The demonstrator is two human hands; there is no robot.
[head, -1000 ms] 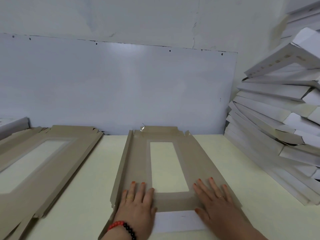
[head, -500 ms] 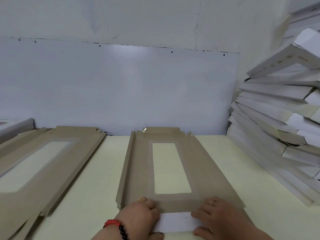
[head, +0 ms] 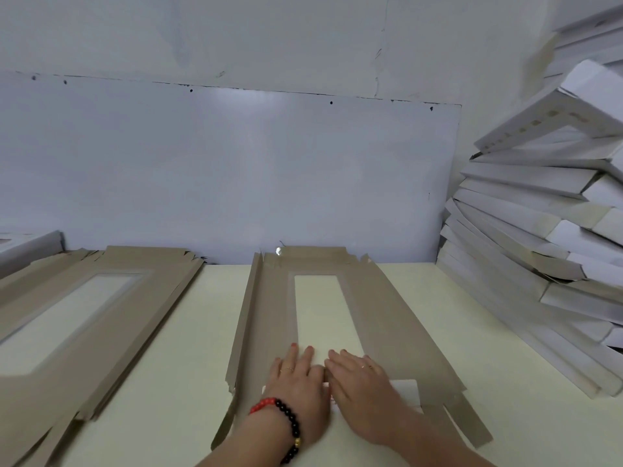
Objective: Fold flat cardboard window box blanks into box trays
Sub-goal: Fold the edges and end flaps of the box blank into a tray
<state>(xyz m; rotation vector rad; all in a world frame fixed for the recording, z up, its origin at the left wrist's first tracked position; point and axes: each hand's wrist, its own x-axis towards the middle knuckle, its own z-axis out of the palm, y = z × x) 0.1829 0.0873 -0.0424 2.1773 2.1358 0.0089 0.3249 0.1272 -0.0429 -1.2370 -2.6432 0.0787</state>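
Fingers of the left hand [head: 298, 382] and right hand [head: 359, 382] are lying straight and flat, side by side, pressing the near end of the brown box blank [head: 387, 318] on the pale table [head: 168, 348], gripping nothing. Both palms are hiding the folded white flap [head: 406, 392]. Blank stack [head: 84, 315] is running off the left edge; white folded boxes [head: 539, 251] are leaning right, against the grey wall [head: 236, 163].

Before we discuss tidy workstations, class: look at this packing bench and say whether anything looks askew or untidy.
Yes. The pile of folded white boxes on the right leans and fans out unevenly, with some tipped at steep angles against the wall. The cardboard blank under both hands lies flat and straight.
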